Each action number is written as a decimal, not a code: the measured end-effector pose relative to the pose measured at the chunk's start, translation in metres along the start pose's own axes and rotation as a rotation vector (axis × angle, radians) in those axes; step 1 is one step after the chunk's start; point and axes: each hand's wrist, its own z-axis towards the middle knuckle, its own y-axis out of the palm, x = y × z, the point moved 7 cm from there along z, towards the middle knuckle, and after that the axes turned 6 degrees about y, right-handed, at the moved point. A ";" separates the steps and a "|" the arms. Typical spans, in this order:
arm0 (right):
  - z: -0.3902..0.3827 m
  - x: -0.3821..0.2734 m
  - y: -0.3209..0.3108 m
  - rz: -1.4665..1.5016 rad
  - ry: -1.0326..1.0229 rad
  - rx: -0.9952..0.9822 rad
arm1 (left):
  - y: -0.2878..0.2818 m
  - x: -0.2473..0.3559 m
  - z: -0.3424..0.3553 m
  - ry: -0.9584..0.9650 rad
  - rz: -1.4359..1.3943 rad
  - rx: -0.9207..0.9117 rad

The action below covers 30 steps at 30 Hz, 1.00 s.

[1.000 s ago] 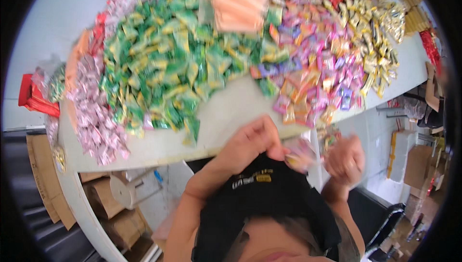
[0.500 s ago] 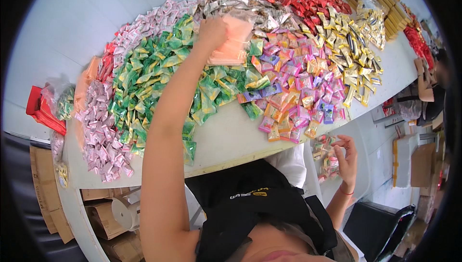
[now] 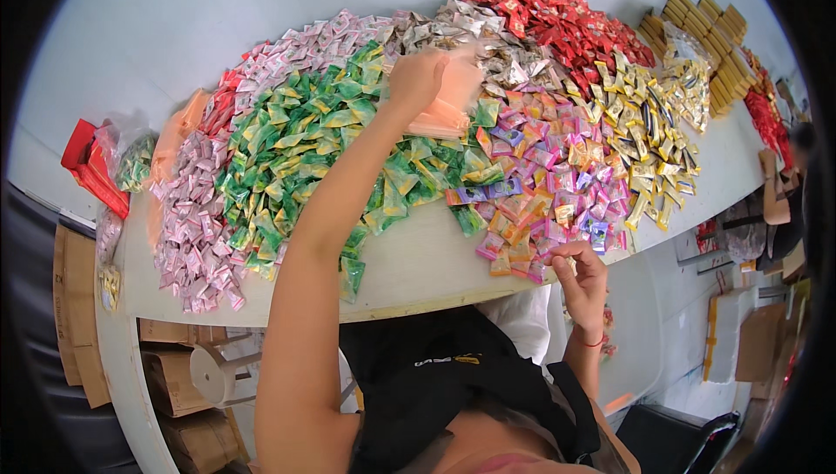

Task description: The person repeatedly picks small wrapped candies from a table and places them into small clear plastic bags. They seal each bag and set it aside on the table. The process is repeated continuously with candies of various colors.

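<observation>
My left hand (image 3: 418,82) is closed at the edge of a stack of thin, sheer orange bags (image 3: 444,117), which lies on the candy heap. Its fingertips are partly hidden, and the bags' far corner is blurred. Green and yellow wrapped candies (image 3: 305,134) spread around and below that arm. Over the table's near edge, my right hand (image 3: 585,287) has thumb and forefinger drawn together beside the pink and orange wrapped candies (image 3: 531,239). Whatever may be between those fingertips is too small to make out.
Heaps of pale pink (image 3: 196,247), silver-grey (image 3: 514,60), red (image 3: 575,25) and yellow candies (image 3: 653,152) cover the white table (image 3: 418,256). Gold bars (image 3: 723,82) are stacked at the far right. A stool (image 3: 209,374) and cardboard boxes (image 3: 174,382) stand below; another person (image 3: 775,204) is at right.
My right hand has moved up and left to the candies at the table edge, its fingers drawing together. My left hand stays at the orange bags, whose far corner is now blurred. The view has shifted slightly.
</observation>
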 end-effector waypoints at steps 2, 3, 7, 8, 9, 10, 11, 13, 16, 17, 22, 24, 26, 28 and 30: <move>0.008 -0.003 0.009 0.046 -0.004 0.016 | -0.025 0.011 -0.011 -0.121 -0.223 0.016; 0.013 -0.010 0.016 0.004 -0.064 -0.002 | -0.042 0.019 -0.023 -0.185 -0.335 0.032; 0.037 -0.054 0.076 0.057 -0.210 -0.072 | -0.104 0.083 -0.107 -0.501 -0.916 0.063; 0.040 -0.062 0.100 0.083 -0.193 -0.091 | -0.115 0.093 -0.133 -0.544 -0.966 0.089; 0.041 -0.068 0.125 0.112 -0.169 -0.111 | -0.122 0.102 -0.157 -0.590 -1.013 0.115; 0.044 -0.069 0.143 0.141 -0.145 -0.134 | -0.129 0.110 -0.177 -0.570 -0.993 0.146; 0.043 -0.074 0.166 0.061 -0.299 -0.239 | -0.137 0.116 -0.197 -0.554 -0.967 0.189; 0.034 -0.063 0.191 -0.095 -0.525 -0.342 | -0.161 0.114 -0.239 -0.587 -0.932 0.380; 0.018 -0.044 0.233 -0.010 -0.272 -0.435 | -0.203 0.108 -0.306 -0.612 -0.621 0.735; 0.010 -0.042 0.255 -0.012 -0.227 -0.542 | -0.216 0.112 -0.326 -0.621 -0.531 0.818; -0.033 -0.057 0.372 0.150 -0.028 -1.251 | -0.287 0.119 -0.419 -0.747 -0.152 1.192; -0.044 -0.073 0.427 0.087 -0.327 -1.273 | -0.313 0.121 -0.450 -0.757 0.025 1.263; -0.060 -0.080 0.481 -0.147 -0.877 -1.093 | -0.332 0.124 -0.471 -0.763 0.127 1.287; -0.074 -0.060 0.524 -0.356 -1.332 -0.852 | -0.339 0.120 -0.488 -0.795 0.170 1.261; -0.087 -0.012 0.558 -0.470 -1.499 -0.991 | -0.341 0.112 -0.495 -0.793 0.137 1.310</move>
